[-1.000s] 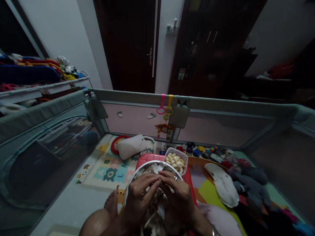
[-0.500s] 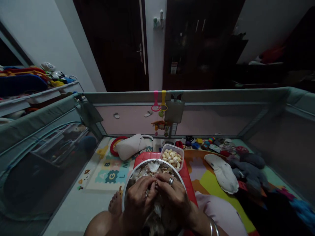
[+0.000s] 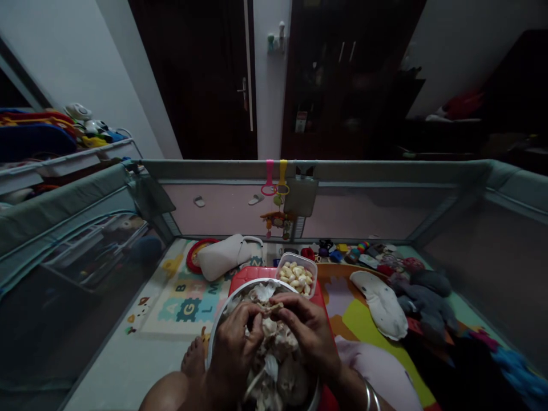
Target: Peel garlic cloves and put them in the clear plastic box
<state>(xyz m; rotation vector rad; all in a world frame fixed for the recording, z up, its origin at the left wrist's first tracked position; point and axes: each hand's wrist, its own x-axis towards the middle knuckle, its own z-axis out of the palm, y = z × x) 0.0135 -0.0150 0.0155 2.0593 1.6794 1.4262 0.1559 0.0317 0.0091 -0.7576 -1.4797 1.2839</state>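
Evidently the step in hand is fingertip work on a slim, pale, garlic-like piece (image 3: pixel 274 309), which lies raised over the round, silver-rimmed metal bowl (image 3: pixel 245 285). The right hand (image 3: pixel 310 334) pinches the piece between thumb and fingers; the left hand (image 3: pixel 236 347) has its thumb and fingers bunched at the left end, though whether they grip it I cannot tell. The two hands are close but apart. Crumpled, white, papery skins (image 3: pixel 270 365) fill the bowl, which covers the near part of the red, padded-looking stool (image 3: pixel 245 274). At its far right corner sits the square, clear plastic container (image 3: pixel 314 278) of smooth, cream-coloured cloves (image 3: pixel 295 275). The next move, I judge, calls for a light, steady right pinch and a small, careful pull from the left
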